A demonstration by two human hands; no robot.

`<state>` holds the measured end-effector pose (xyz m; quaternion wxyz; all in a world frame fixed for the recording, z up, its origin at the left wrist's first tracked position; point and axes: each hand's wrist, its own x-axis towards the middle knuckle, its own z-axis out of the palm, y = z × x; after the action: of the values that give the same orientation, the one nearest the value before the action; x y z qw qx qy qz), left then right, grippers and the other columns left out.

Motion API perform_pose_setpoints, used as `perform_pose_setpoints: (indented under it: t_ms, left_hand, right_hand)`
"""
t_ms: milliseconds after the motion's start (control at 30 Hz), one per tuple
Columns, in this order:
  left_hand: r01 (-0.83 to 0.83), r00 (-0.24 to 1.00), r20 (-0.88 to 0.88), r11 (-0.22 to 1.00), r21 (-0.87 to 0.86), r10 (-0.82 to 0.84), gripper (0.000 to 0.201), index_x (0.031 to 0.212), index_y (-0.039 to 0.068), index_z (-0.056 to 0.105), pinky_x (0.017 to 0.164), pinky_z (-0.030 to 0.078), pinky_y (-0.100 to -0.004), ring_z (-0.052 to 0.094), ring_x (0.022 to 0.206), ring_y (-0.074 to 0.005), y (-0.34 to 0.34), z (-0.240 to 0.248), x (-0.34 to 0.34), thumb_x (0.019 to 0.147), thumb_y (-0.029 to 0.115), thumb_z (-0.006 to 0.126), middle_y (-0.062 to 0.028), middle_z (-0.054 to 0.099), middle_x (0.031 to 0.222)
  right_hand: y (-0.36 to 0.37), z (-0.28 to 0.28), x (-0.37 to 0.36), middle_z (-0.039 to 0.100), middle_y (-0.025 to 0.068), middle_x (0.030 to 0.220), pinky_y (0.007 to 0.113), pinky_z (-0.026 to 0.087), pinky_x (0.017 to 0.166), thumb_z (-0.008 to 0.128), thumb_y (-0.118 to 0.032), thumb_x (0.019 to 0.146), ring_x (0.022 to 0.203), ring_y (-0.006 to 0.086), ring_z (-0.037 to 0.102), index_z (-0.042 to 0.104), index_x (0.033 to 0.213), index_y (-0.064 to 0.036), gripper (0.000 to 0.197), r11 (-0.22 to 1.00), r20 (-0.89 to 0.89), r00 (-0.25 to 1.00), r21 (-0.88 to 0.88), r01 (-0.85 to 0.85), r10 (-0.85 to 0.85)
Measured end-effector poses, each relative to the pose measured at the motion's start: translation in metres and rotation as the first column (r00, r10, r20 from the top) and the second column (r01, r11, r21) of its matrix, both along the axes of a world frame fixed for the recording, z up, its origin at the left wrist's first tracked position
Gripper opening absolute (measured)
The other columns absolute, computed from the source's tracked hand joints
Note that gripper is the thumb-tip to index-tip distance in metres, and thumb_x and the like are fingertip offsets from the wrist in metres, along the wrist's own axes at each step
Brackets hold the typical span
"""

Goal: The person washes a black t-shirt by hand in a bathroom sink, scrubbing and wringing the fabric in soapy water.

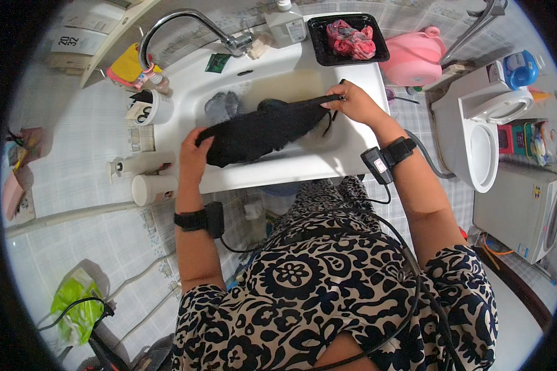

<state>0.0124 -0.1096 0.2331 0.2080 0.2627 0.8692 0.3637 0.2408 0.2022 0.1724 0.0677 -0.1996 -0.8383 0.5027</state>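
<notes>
A black garment (260, 131) hangs stretched across the white sink basin (328, 162), pulled between both hands above the bowl. The left hand (194, 154) grips its lower end at the basin's near-left rim, fingers curled tight into the cloth. The right hand (351, 102) pinches the other end near the basin's right edge, fingers pressed together on a thin strip of the fabric. Under the cloth, between the two grips, a grey item (221, 105) lies in the bowl. Beyond the right fingers, a black tray (316, 38) with pink-red cloth (349, 38) sits on the sink's back ledge; the curved tap (179, 25) arches beyond the left fingers. A white cup (150, 108) stands just left of the basin. Open room remains over the bowl's middle.
</notes>
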Motion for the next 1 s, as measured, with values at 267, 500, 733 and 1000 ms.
perform_pose_setpoints:
  t_ms: [267, 500, 733, 1000]
  left_hand:
    - [0.011, 0.999, -0.034, 0.892, 0.451, 0.005, 0.026, 0.109, -0.001, 0.056, 0.091, 0.038, -0.0257, 0.054, 0.096, -0.0158, 0.022, 0.076, 0.007, 0.087, 0.004, 0.044, -0.0079, 0.058, 0.104]
    - [-0.132, 0.987, 0.161, 0.698, 0.704, 0.024, 0.028, 0.113, -0.004, 0.048, 0.088, 0.043, -0.029, 0.057, 0.094, -0.0185, 0.018, 0.093, -0.01, 0.089, 0.008, 0.039, -0.0119, 0.059, 0.105]
    - [-0.1, 0.933, -0.336, 0.989, 0.107, 0.131, 0.027, 0.111, -0.004, 0.052, 0.089, 0.04, -0.0303, 0.055, 0.094, -0.0211, 0.01, 0.057, -0.001, 0.087, 0.008, 0.044, -0.0116, 0.059, 0.103]
    - [0.329, 0.88, 0.329, 0.939, 0.1, -0.343, 0.028, 0.112, 0.002, 0.054, 0.083, 0.042, -0.0301, 0.054, 0.09, -0.0192, -0.035, -0.015, 0.032, 0.085, 0.01, 0.05, -0.0099, 0.059, 0.098]
  right_hand:
    - [0.001, 0.064, -0.014, 0.057, -0.0011, 0.07, 0.022, 0.039, 0.06, 0.068, -0.019, 0.079, 0.065, 0.0065, 0.048, 0.064, 0.087, -0.0008, 0.02, 0.95, -0.216, 0.976, -0.311, -0.038, -0.032]
    - [0.001, 0.108, -0.017, 0.057, -0.0049, 0.082, 0.02, 0.04, 0.072, 0.062, -0.016, 0.085, 0.079, 0.0042, 0.049, 0.061, 0.093, -0.0018, 0.016, 0.947, -0.311, 0.95, -0.293, -0.128, 0.032]
    - [-0.006, 0.054, -0.008, 0.058, -0.0028, 0.074, 0.021, 0.041, 0.065, 0.065, -0.019, 0.083, 0.07, 0.0049, 0.049, 0.064, 0.09, -0.0019, 0.019, 0.892, -0.151, 0.987, -0.439, -0.11, 0.047]
    - [-0.03, -0.002, 0.049, 0.057, 0.0131, 0.098, 0.03, 0.043, 0.075, 0.073, -0.018, 0.073, 0.083, 0.0218, 0.054, 0.065, 0.09, 0.001, 0.027, 0.989, 0.177, 0.98, -0.131, -0.07, 0.093]
